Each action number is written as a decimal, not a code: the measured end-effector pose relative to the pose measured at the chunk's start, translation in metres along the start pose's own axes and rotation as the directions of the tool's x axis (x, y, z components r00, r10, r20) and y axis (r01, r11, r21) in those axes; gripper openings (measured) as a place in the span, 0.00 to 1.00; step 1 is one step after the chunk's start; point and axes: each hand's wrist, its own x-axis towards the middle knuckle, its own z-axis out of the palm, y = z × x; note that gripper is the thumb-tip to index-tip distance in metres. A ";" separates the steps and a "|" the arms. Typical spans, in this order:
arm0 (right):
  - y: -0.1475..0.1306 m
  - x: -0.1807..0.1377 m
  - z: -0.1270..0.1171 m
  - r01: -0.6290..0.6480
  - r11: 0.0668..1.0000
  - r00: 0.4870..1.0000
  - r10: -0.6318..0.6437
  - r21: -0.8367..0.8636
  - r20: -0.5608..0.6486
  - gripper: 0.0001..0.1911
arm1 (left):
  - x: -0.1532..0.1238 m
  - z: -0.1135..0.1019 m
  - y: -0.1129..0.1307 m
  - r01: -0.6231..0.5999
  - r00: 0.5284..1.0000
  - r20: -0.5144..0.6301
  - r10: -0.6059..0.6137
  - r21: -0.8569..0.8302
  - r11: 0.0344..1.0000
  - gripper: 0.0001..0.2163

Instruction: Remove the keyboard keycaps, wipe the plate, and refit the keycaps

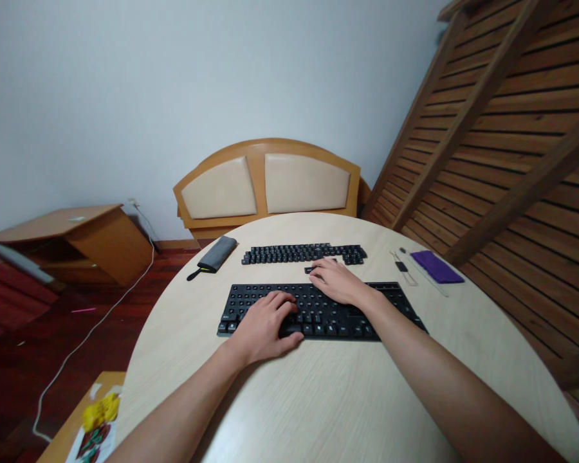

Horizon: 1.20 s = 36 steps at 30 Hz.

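Note:
A black keyboard (352,329) lies on the round table, several of its key positions without caps. My left hand (265,325) rests on its left part, fingers bent and apart, thumb stretched along the front edge; nothing shows in it. Over the keyboard's back edge reaches my right hand (335,281), fingers extended and spread. Its fingertips are at a loose black keycap (309,270) just behind the keyboard; whether they grip it is not visible. Farther back, loose black keycaps (284,253) lie in rows, in the layout of a keyboard.
A grey pouch (217,254) lies at the table's (309,399) back left. To the right are a small wire-ended tool (402,267), a thin brush (422,270) and a folded purple cloth (437,266). A wooden headboard (260,180) stands behind; slatted wood (492,154) leans at right.

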 end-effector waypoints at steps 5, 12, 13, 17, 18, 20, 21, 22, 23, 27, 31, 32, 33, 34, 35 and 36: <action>-0.002 0.003 -0.001 0.013 0.999 1.000 -0.013 0.052 -0.011 0.19 | 0.000 -0.001 0.001 0.005 1.000 0.004 -0.005 0.011 1.000 0.15; -0.002 0.004 -0.022 -0.001 0.988 0.997 0.012 0.152 -0.071 0.08 | 0.000 -0.004 0.001 0.006 1.000 0.013 -0.006 0.007 1.000 0.14; -0.003 0.003 -0.027 -0.013 0.979 0.997 0.027 0.203 -0.066 0.07 | 0.000 -0.004 0.000 0.007 1.000 0.020 -0.007 0.009 1.000 0.14; -0.006 -0.009 -0.048 -0.030 0.916 1.000 0.025 0.399 0.018 0.10 | -0.001 -0.006 -0.002 0.020 0.999 0.034 -0.021 0.034 0.999 0.15; -0.007 -0.012 -0.052 -0.030 0.901 0.999 0.012 0.432 0.045 0.13 | -0.001 -0.007 -0.003 0.022 0.999 0.034 -0.024 0.042 0.999 0.15; -0.011 -0.019 -0.059 -0.034 0.890 0.995 -0.012 0.455 0.098 0.17 | -0.002 -0.008 -0.006 0.028 0.999 0.030 -0.030 0.059 0.998 0.15; -0.013 -0.022 -0.062 -0.038 0.894 0.992 -0.021 0.447 0.126 0.19 | -0.002 -0.009 -0.007 0.032 0.999 0.029 -0.034 0.068 0.997 0.16; -0.016 -0.025 -0.064 -0.042 0.901 0.987 -0.028 0.432 0.156 0.20 | -0.003 -0.010 -0.007 0.037 0.999 0.026 -0.040 0.079 0.996 0.16; -0.019 -0.028 -0.066 -0.048 0.908 0.982 -0.034 0.416 0.188 0.21 | -0.003 -0.010 -0.008 0.042 0.999 0.025 -0.044 0.089 0.995 0.15; -0.029 -0.035 -0.071 -0.064 0.923 0.940 -0.072 0.380 0.334 0.22 | -0.002 -0.011 -0.007 0.040 0.999 -0.013 -0.038 0.116 0.993 0.16; -0.032 -0.036 -0.070 -0.057 0.932 0.920 -0.090 0.357 0.381 0.21 | 0.000 -0.005 0.001 -0.055 0.995 -0.078 0.060 0.062 0.997 0.17; -0.031 -0.036 -0.069 -0.060 0.930 0.919 -0.091 0.363 0.384 0.20 | 0.001 -0.003 0.003 -0.085 0.993 -0.075 0.088 0.047 0.995 0.18; -0.030 -0.036 -0.067 -0.064 0.926 0.916 -0.094 0.373 0.390 0.20 | 0.001 -0.001 0.005 -0.109 0.992 -0.062 0.111 0.037 0.993 0.18; -0.029 -0.035 -0.066 -0.070 0.920 0.912 -0.097 0.384 0.398 0.19 | 0.001 0.001 0.007 -0.128 0.991 -0.044 0.130 0.031 0.991 0.18; -0.027 -0.034 -0.064 -0.077 0.914 0.907 -0.102 0.397 0.409 0.19 | 0.001 0.002 0.008 -0.142 0.990 -0.024 0.142 0.030 0.989 0.17; -0.025 -0.034 -0.062 -0.084 0.908 0.900 -0.107 0.411 0.421 0.18 | 0.002 0.003 0.009 -0.150 0.989 -0.006 0.150 0.031 0.988 0.16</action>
